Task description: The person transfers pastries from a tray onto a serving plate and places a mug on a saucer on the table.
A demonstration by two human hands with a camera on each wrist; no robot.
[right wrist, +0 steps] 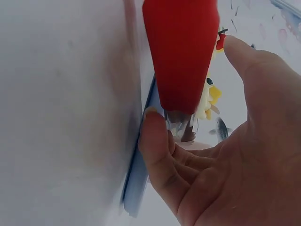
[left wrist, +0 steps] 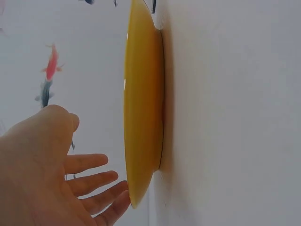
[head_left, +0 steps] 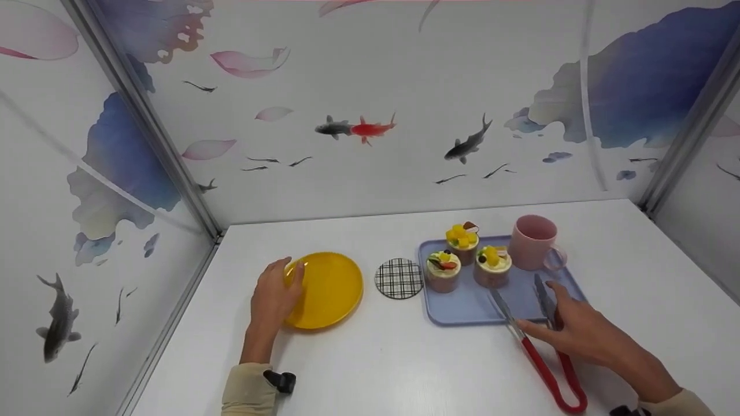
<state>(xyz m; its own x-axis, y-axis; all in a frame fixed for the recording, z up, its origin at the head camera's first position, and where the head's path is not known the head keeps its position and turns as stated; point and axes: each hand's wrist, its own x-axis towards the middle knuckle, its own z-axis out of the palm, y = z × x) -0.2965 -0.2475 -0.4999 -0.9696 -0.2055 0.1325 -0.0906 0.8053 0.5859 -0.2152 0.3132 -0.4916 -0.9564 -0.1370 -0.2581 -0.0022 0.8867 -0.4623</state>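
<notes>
My left hand (head_left: 277, 292) is at the left side of a yellow plate (head_left: 329, 292), fingers loosely spread. In the left wrist view, fingertips meet or nearly meet the rim of the plate (left wrist: 141, 103), which lies flat on the table. My right hand (head_left: 587, 332) spreads over metal tongs with red handles (head_left: 540, 367), thumb by one arm, fingers by the other. The right wrist view shows the thumb apart from the red handle (right wrist: 181, 52) and the fingers bent near the metal. The tongs' tips reach over a blue tray (head_left: 462, 315).
Three cupcakes with fruit toppings (head_left: 443, 271) and a pink mug (head_left: 533, 242) stand on the tray. A round checked coaster (head_left: 399, 278) lies between plate and tray. Printed panels (head_left: 370, 185) enclose the white table (head_left: 370, 370) at the back and sides.
</notes>
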